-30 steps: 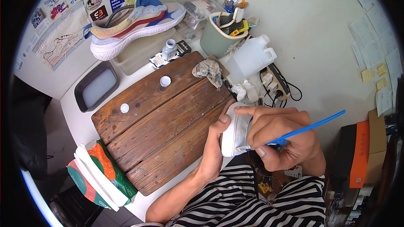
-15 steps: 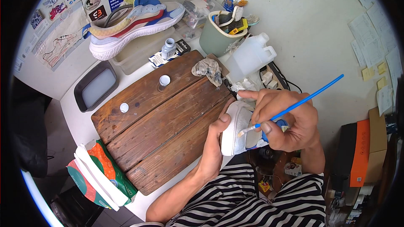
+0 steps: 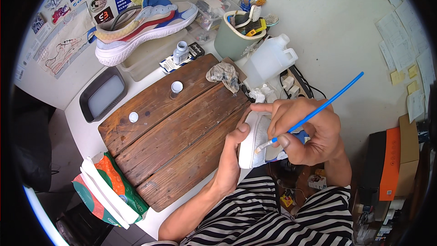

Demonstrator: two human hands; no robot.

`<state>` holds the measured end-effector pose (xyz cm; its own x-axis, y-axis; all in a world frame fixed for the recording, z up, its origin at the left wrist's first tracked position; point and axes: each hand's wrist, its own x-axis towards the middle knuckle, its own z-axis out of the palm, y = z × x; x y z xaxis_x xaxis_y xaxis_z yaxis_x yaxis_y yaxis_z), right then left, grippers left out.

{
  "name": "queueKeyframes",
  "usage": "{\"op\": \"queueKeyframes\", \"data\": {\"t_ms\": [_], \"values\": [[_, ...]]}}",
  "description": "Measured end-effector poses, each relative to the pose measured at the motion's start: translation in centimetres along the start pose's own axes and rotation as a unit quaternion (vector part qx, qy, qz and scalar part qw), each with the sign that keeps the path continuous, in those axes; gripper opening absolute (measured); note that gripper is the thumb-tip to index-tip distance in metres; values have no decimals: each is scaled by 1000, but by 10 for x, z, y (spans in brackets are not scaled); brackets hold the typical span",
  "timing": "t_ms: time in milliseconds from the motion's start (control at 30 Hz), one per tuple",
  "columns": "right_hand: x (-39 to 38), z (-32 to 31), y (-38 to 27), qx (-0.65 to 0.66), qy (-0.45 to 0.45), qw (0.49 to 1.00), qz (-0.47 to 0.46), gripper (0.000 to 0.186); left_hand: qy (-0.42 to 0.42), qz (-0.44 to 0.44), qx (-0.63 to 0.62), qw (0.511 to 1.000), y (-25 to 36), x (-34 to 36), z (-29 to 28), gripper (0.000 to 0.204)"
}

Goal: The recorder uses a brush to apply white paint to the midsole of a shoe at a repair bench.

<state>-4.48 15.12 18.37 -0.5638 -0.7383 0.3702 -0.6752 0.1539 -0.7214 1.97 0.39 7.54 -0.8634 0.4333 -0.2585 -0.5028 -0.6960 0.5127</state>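
Your L hand [image 3: 231,155] is closed round the shoe [image 3: 260,132], just off the board's right edge — thumb on the white sole side, prob. to steady it w/ the panel turned toward your other hand. Your R hand [image 3: 309,125] pinches the brush [image 3: 334,98] low, near the bristles, prob. for fine control; its tip is at the pale panel beside the sole, looks touching. R index reaches out along the shoe's far end, maybe as a brace; can't tell if it meets your L fingertips.

On the board [image 3: 182,150], toward its far side: cup [image 3: 176,86] w/ white stuff in it, prob. set there for easy dipping; cap [image 3: 133,117] to its left. Rag [image 3: 223,75] lies at the board's far right corner, prob. handy for wiping.

Beyond the board's far edge: bottle [image 3: 180,52] upright on a flat box, top looks open, contents unclear. Tray [image 3: 86,111] sits off the far left corner; can't tell if there's liquid in it. Past the rag corner — bucket [image 3: 232,43] w/ brushes & a yellow tool, then jug [image 3: 268,61], translucent, fill level unclear.
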Motion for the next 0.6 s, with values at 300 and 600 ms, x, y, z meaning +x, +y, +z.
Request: {"op": "queueKeyframes", "data": {"t_ms": [300,600], "values": [[-4,4,6,5,89,996,10,8,18,-4,-1,1000,8,-4,8,71],[-1,0,-1,-17,22,999,33,2,12,-3,-3,1000,5,-2,4,72]]}}
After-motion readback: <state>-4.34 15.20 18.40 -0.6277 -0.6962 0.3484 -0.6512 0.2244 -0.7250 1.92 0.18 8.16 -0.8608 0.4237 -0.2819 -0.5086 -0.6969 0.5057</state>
